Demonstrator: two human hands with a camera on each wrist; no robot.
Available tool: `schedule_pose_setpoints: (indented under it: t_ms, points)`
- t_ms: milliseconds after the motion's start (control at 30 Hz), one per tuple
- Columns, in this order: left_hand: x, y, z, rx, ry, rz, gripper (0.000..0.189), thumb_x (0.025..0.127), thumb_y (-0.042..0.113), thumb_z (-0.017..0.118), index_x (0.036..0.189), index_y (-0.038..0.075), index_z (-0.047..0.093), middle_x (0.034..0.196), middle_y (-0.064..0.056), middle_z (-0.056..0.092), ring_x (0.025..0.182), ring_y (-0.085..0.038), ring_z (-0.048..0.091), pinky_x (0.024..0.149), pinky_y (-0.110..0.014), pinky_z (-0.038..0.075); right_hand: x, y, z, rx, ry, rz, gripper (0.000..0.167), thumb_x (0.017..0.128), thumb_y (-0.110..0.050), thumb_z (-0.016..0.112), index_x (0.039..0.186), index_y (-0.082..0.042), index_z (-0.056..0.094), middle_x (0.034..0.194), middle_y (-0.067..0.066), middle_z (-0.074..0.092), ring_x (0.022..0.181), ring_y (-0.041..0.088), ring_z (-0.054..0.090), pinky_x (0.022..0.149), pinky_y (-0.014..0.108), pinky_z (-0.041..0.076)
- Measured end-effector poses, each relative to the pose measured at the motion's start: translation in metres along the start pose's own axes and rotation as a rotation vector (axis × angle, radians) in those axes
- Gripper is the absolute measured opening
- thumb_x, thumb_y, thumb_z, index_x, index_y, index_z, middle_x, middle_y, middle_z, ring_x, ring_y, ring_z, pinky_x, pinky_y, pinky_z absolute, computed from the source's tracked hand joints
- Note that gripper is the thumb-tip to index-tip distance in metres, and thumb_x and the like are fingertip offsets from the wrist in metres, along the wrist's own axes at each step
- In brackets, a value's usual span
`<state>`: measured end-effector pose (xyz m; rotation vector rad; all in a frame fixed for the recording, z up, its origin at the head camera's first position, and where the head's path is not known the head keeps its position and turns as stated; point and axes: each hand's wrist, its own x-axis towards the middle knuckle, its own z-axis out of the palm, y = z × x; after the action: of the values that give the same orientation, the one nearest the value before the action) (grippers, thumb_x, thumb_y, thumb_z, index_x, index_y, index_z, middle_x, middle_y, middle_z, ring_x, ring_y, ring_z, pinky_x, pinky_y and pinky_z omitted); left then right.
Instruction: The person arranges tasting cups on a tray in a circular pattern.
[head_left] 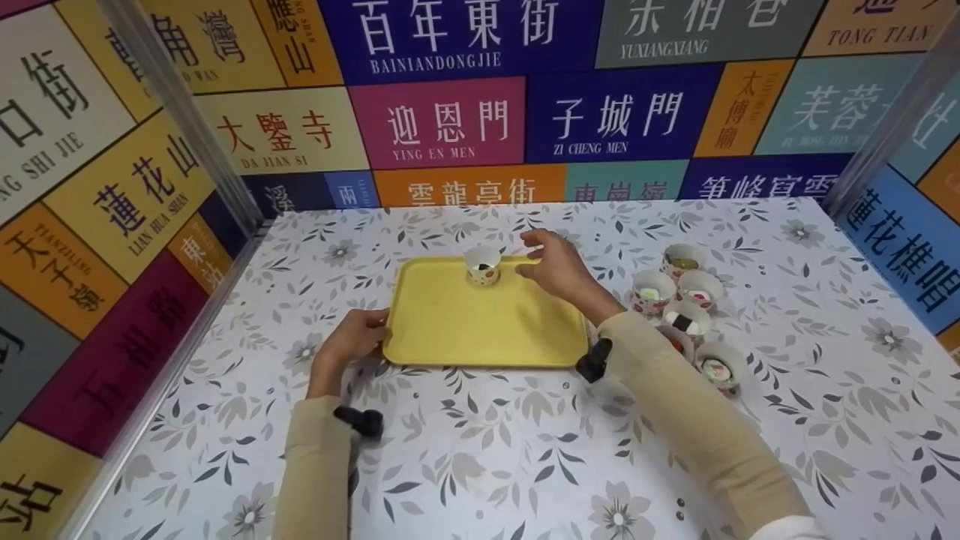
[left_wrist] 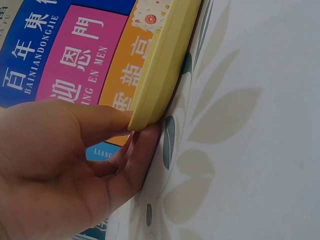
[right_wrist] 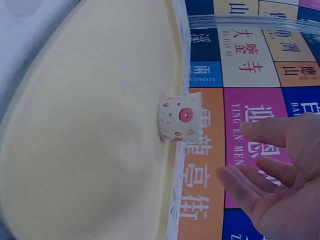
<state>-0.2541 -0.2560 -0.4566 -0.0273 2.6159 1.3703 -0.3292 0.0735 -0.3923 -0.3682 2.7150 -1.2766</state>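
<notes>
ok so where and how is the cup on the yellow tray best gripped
Probably pinch the cup by its outer wall, below the open top, coming from the right, where the right hand hovers nearby. The cup stands upright with contents showing inside, so an outside grip should avoid them.

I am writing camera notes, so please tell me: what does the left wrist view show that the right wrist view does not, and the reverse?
Only left wrist: the left hand, pinching an edge of the yellow tray. Only right wrist: the right hand, not touching the paper cup. Both: parts of the tray, the cup, the leaf-patterned table and lettered wall panels.
</notes>
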Motion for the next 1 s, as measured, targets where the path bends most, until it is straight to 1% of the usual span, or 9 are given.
schedule_pose_setpoints:
  t_ms: [100,233,467,600,700,767,833,933,1000]
  points:
    - [0.001,0.002,0.0,0.016,0.009,0.0,0.046,0.097,0.002,0.052,0.143,0.001,0.052,0.11,-0.026,0.072,0.07,-0.009,0.062,0.066,-0.023,0.053,-0.008,0.001,-0.008,0.019,0.023,-0.012,0.057,0.095,-0.012,0.069,0.147,-0.008,0.047,0.149,0.015,0.048,0.134,0.034,0.051,0.105,0.046,0.049]
    - [0.0,0.001,0.0,0.024,0.015,-0.027,0.045,0.097,0.003,0.053,0.143,0.001,0.053,0.113,-0.024,0.072,0.073,-0.009,0.063,0.067,-0.023,0.054,-0.021,0.006,-0.019,0.047,0.033,-0.027,0.054,0.095,-0.012,0.068,0.146,-0.01,0.049,0.147,0.013,0.051,0.135,0.033,0.051,0.105,0.047,0.049]
    - [0.0,0.001,-0.001,0.007,0.007,-0.027,0.043,0.097,0.002,0.052,0.14,0.001,0.056,0.109,-0.024,0.073,0.071,-0.009,0.064,0.066,-0.024,0.054,-0.046,0.019,-0.041,0.064,0.061,-0.036,0.051,0.096,-0.011,0.066,0.144,-0.009,0.051,0.147,0.013,0.052,0.136,0.032,0.049,0.105,0.047,0.05]
    - [0.001,0.001,0.0,-0.005,-0.005,-0.04,0.044,0.098,0.003,0.051,0.142,0.002,0.054,0.112,-0.023,0.072,0.073,-0.01,0.065,0.066,-0.024,0.055,-0.064,0.029,-0.056,0.054,0.084,-0.025,0.051,0.096,-0.014,0.067,0.144,-0.009,0.051,0.146,0.013,0.053,0.135,0.031,0.05,0.106,0.046,0.049]
    - [0.001,0.001,0.0,-0.003,-0.001,-0.04,0.045,0.098,0.002,0.051,0.143,0.002,0.052,0.116,-0.024,0.071,0.075,-0.01,0.065,0.067,-0.023,0.054,-0.079,0.036,-0.067,0.055,0.102,-0.018,0.053,0.095,-0.016,0.068,0.144,-0.01,0.05,0.146,0.013,0.053,0.135,0.031,0.05,0.106,0.046,0.049]
    - [0.001,0.001,0.0,-0.008,0.001,-0.041,0.046,0.098,0.002,0.051,0.144,0.001,0.051,0.12,-0.025,0.069,0.077,-0.01,0.065,0.068,-0.023,0.055,-0.087,0.039,-0.075,0.064,0.113,-0.014,0.054,0.095,-0.018,0.069,0.145,-0.011,0.05,0.147,0.012,0.053,0.131,0.032,0.054,0.101,0.047,0.052]
    - [0.001,0.0,0.0,-0.01,0.0,-0.036,0.045,0.099,0.002,0.05,0.144,0.001,0.05,0.122,-0.026,0.068,0.078,-0.011,0.066,0.069,-0.024,0.056,-0.095,0.043,-0.083,0.066,0.124,-0.021,0.055,0.095,-0.02,0.07,0.145,-0.011,0.05,0.147,0.013,0.053,0.129,0.033,0.055,0.1,0.044,0.053]
    - [0.001,0.0,0.001,-0.015,-0.003,-0.035,0.045,0.1,0.003,0.05,0.145,0.002,0.05,0.122,-0.026,0.068,0.078,-0.011,0.067,0.069,-0.026,0.057,-0.104,0.049,-0.092,0.054,0.137,-0.029,0.058,0.094,-0.028,0.071,0.146,-0.013,0.05,0.148,0.011,0.052,0.125,0.033,0.058,0.095,0.036,0.055]
    - [0.002,0.0,0.0,-0.012,0.001,-0.037,0.045,0.099,0.003,0.051,0.144,0.003,0.052,0.12,-0.026,0.069,0.077,-0.011,0.067,0.069,-0.026,0.058,-0.11,0.052,-0.097,0.036,0.145,-0.045,0.06,0.093,-0.032,0.071,0.146,-0.015,0.05,0.148,0.01,0.052,0.127,0.032,0.056,0.096,0.03,0.053]
